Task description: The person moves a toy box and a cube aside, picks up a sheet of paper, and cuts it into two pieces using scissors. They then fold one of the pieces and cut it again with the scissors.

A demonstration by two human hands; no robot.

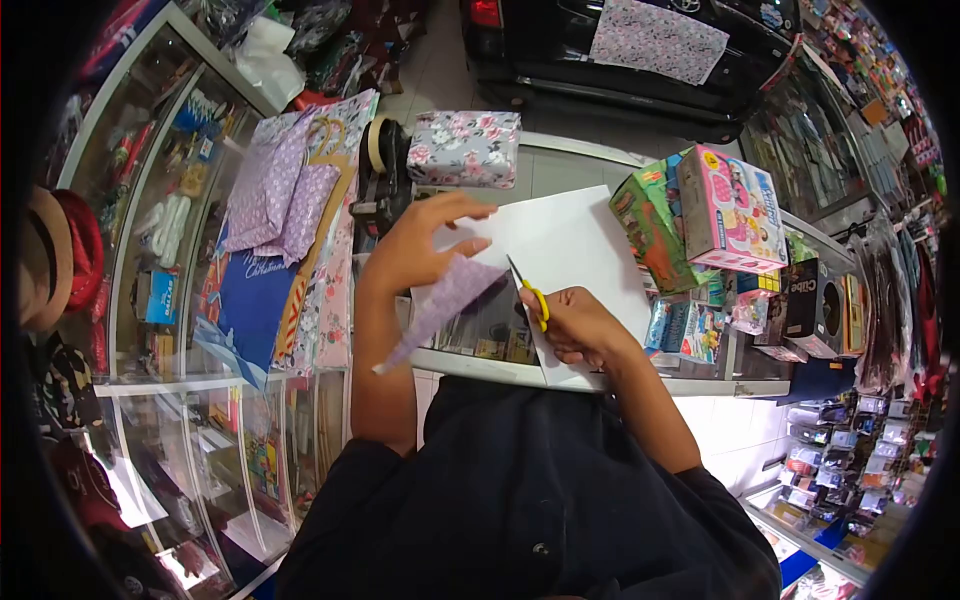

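My right hand [580, 325] grips yellow-handled scissors [541, 304] at the middle of the glass counter, their dark blades pointing up and left over a large white sheet of paper [575, 235]. Beside the blades, my left hand [430, 240] is raised with its thumb and fingers apart, above the sheet's left part. Just under its thumb is a purple patterned piece of paper [448, 305], slanting down to the left across my forearm; whether the hand touches it is unclear.
A floral wrapped box [463, 150] and a tape dispenser [380, 185] stand behind my left hand. Toy boxes [735, 210] are stacked at the right. Purple gift bags [275, 190] lie on the left counter. The counter's front edge [480, 368] runs before my body.
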